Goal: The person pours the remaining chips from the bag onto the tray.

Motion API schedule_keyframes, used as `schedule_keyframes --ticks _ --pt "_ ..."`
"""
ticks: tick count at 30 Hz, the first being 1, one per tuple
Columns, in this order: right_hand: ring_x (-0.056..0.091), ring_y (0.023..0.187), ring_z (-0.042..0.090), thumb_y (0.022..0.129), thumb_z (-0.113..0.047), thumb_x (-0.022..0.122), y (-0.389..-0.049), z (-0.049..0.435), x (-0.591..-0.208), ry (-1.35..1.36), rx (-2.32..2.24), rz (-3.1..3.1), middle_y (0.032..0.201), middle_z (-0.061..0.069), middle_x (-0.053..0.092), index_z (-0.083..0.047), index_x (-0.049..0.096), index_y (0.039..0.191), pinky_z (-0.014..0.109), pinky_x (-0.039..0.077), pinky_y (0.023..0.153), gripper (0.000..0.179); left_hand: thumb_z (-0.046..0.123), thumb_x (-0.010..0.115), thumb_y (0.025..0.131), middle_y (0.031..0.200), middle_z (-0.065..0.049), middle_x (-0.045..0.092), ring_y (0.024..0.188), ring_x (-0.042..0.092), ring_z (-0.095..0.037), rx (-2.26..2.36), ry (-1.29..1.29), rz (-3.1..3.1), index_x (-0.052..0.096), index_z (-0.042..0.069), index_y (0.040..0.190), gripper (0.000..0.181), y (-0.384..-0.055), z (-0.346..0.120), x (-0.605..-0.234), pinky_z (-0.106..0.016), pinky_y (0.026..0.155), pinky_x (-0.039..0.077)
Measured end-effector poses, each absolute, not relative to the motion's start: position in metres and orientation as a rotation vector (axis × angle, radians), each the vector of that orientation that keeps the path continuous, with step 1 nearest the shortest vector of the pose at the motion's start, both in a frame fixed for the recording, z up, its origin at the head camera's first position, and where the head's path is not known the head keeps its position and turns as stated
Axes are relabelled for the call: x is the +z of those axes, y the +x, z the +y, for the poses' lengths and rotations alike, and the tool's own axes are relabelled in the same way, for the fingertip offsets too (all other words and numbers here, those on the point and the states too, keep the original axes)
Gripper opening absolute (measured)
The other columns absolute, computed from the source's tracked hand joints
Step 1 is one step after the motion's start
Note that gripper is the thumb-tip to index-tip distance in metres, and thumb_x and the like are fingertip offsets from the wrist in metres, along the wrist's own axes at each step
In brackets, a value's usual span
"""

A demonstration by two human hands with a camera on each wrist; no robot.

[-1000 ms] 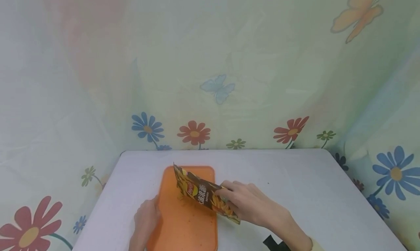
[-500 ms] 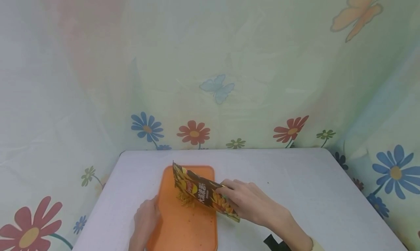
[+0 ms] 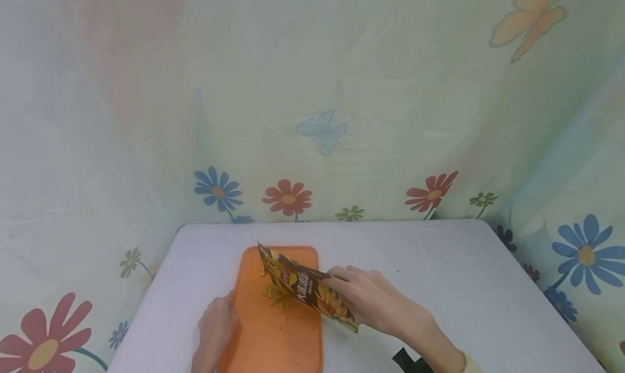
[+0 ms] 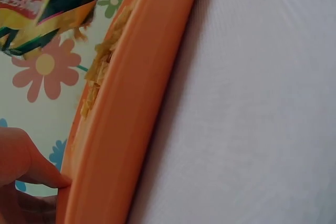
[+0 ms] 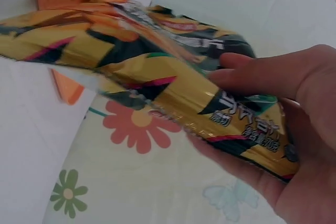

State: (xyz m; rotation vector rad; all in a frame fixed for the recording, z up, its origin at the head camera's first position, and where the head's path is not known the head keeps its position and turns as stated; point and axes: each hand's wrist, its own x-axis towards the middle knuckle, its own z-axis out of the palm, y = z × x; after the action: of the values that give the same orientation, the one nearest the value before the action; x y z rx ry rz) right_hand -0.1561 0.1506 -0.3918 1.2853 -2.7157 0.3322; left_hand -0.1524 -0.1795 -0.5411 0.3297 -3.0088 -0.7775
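Note:
My right hand (image 3: 373,300) grips a dark and yellow bag of potato chips (image 3: 305,286) by its right end, thumb on one side and fingers on the other in the right wrist view. The bag slants over an orange tray (image 3: 288,351), its far end tipped down to the left. Below that end, a small heap of ridged chips (image 3: 276,296) lies on the tray with a few crumbs around it. My left hand (image 3: 217,321) holds the tray's left edge. In the left wrist view, its thumb and fingers (image 4: 37,166) pinch the raised rim.
The tray stands on a white-covered table (image 3: 415,264). A black piece (image 3: 412,361) lies by my right forearm at the near edge. Behind and beside the table hangs a pale cloth (image 3: 381,91) printed with flowers and butterflies.
Chips have fallen from the bag, and the heap on the tray has grown from a few bits. The bag shifts only slightly in my right hand; my left hand stays on the tray's edge.

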Motion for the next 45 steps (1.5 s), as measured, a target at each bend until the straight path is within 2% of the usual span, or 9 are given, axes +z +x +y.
schedule_keyframes --ticks 11,14,21,32,40,45 --pt "0.053 0.078 0.005 0.091 0.001 0.072 -0.1555 0.1519 -0.3929 1.296 0.327 -2.659 0.103 -0.004 0.066 -0.014 0.074 0.119 0.012 0.04 0.054 0.032 -0.004 0.053 0.094 0.106 -0.029 0.069 0.059 0.048 -0.018 -0.808 0.328 -3.019 0.06 -0.01 0.135 0.041 -0.153 -0.1803 -0.5427 -0.03 0.049 0.041" --pt "0.049 0.074 0.004 0.09 0.003 0.072 -0.1549 0.1531 -0.3926 1.307 0.366 -2.632 0.1 -0.005 0.065 -0.014 0.074 0.119 0.012 0.036 0.051 0.034 -0.003 0.053 0.095 0.107 -0.029 0.069 0.06 0.051 -0.019 -0.803 0.332 -3.016 0.06 -0.009 0.134 0.041 -0.1533 -0.1803 -0.5424 -0.031 0.05 0.043" --pt "0.054 0.079 0.005 0.088 0.004 0.073 -0.1546 0.1545 -0.3917 1.312 0.378 -2.571 0.104 -0.005 0.067 -0.015 0.074 0.119 0.01 0.035 0.051 0.036 -0.002 0.054 0.094 0.105 -0.028 0.07 0.068 0.059 -0.022 -0.775 0.317 -2.998 0.063 -0.008 0.132 0.039 -0.1539 -0.1811 -0.5422 -0.037 0.055 0.05" --pt "0.052 0.076 0.003 0.089 0.004 0.073 -0.1546 0.1539 -0.3961 1.296 0.407 -2.547 0.099 -0.005 0.066 -0.013 0.074 0.118 0.01 0.038 0.053 0.034 -0.003 0.054 0.093 0.098 -0.025 0.07 0.061 0.051 -0.019 -0.782 0.316 -2.999 0.062 -0.008 0.133 0.041 -0.156 -0.1808 -0.5454 -0.032 0.051 0.043" --pt "0.049 0.074 0.003 0.088 0.003 0.074 -0.154 0.1554 -0.3917 1.298 0.427 -2.504 0.095 -0.005 0.065 -0.014 0.075 0.116 0.01 0.035 0.051 0.033 -0.004 0.054 0.092 0.097 -0.025 0.07 0.057 0.047 -0.018 -0.778 0.32 -2.993 0.062 -0.009 0.133 0.042 -0.1551 -0.18 -0.5443 -0.03 0.048 0.04" --pt "0.045 0.072 0.002 0.089 0.004 0.072 -0.1527 0.1557 -0.3903 1.304 0.422 -2.534 0.095 -0.005 0.064 -0.014 0.074 0.118 0.01 0.032 0.05 0.034 -0.004 0.055 0.093 0.101 -0.027 0.071 0.059 0.05 -0.018 -0.773 0.311 -2.987 0.063 -0.009 0.132 0.04 -0.1545 -0.181 -0.5449 -0.031 0.049 0.042"
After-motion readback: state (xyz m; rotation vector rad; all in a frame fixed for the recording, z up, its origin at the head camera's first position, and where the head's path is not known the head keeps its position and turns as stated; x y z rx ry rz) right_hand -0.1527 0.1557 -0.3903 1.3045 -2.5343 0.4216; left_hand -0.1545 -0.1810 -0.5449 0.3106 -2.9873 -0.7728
